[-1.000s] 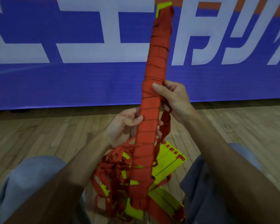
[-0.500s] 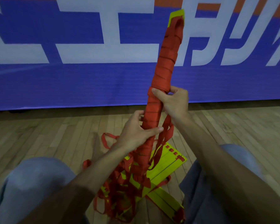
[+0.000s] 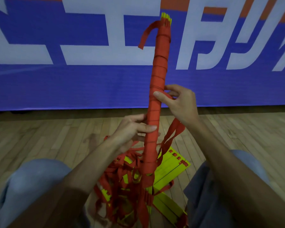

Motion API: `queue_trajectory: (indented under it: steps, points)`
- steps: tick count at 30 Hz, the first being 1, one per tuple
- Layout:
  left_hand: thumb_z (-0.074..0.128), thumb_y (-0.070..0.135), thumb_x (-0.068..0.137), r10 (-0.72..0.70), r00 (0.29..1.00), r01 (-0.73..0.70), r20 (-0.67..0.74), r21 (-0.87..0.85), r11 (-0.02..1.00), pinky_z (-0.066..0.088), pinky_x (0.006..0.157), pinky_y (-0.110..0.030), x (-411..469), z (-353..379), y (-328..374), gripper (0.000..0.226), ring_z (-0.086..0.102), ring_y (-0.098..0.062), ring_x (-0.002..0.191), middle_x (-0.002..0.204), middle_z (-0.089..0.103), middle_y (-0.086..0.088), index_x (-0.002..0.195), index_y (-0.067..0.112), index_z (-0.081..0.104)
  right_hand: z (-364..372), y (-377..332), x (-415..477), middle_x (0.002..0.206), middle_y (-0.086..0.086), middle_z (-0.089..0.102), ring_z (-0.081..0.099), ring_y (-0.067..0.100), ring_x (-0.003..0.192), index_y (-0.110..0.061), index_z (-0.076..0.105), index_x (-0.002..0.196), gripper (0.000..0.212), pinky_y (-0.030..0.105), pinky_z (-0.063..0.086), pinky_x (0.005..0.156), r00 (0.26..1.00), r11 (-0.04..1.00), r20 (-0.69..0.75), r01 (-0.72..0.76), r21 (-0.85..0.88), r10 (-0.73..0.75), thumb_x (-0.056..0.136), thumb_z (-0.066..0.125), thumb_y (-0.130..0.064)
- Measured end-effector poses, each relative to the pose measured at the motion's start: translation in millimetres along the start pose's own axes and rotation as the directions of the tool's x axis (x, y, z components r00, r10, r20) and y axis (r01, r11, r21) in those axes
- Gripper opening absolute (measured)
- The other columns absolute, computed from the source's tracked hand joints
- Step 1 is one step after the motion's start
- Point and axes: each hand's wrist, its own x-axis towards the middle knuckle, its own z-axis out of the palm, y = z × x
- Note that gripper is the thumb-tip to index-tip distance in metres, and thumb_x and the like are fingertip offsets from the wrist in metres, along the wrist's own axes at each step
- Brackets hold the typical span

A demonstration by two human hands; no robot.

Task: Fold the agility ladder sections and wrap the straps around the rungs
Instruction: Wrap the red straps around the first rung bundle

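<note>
A bundle of yellow rungs wound in red strap point(image 3: 160, 69) stands nearly upright in front of me, its yellow ends showing at the top. My left hand point(image 3: 132, 130) grips the bundle at its lower middle, thumb across the front. My right hand point(image 3: 178, 102) pinches a turn of red strap against the bundle higher up. Loose red strap point(image 3: 173, 135) hangs in loops below my right hand. A short strap end curls off the top left.
More yellow rungs point(image 3: 171, 167) and tangled red straps point(image 3: 122, 175) lie on the wooden floor point(image 3: 39, 137) between my knees. A blue banner with white lettering point(image 3: 72, 79) runs along the wall behind.
The bundle has swung back toward upright and turned, so the yellow rung ends and a free strap end now show at the top. Both hands shifted slightly along it; right hand holds a new turn.
</note>
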Motion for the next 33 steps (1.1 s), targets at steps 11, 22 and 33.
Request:
queue_trajectory:
  steps: [11,22,33]
  points:
    - [0.084,0.022,0.068,-0.033,0.909,0.075,0.416,-0.086,0.993,0.054,0.088,-0.046,2.4,-12.8,-2.6,0.058,0.069,-0.034,0.098,0.112,0.068,-0.024,0.118,0.003,0.064,2.1,-8.7,-4.7,0.067,-0.002,0.069,0.064,0.008,0.058,-0.011,0.064,0.079,0.029,0.022,0.051,0.053,0.950,0.809,0.283,-0.269,0.522,0.133,0.066,0.081,-0.030]
    - [0.073,0.014,0.085,0.094,0.977,-0.028,-0.189,0.326,0.945,0.059,0.071,-0.035,7.5,10.0,-17.2,0.058,0.067,-0.014,0.088,0.108,0.065,-0.004,0.136,0.016,0.046,23.7,3.7,-0.7,0.068,0.000,0.068,0.065,0.015,0.065,-0.015,0.070,0.073,0.031,0.040,0.058,0.067,0.953,0.866,-0.030,-0.262,0.425,0.303,0.063,0.089,-0.037]
    - [0.085,0.035,0.066,0.359,0.909,-0.027,-0.214,0.827,0.562,0.052,0.082,-0.036,4.6,14.3,-26.9,0.073,0.059,-0.016,0.094,0.103,0.048,0.006,0.130,0.027,0.051,27.3,17.0,-0.3,0.067,-0.004,0.068,0.064,0.013,0.062,-0.015,0.070,0.079,0.045,0.034,0.052,0.061,0.929,0.917,-0.111,-0.319,0.242,0.352,0.066,0.081,-0.057]
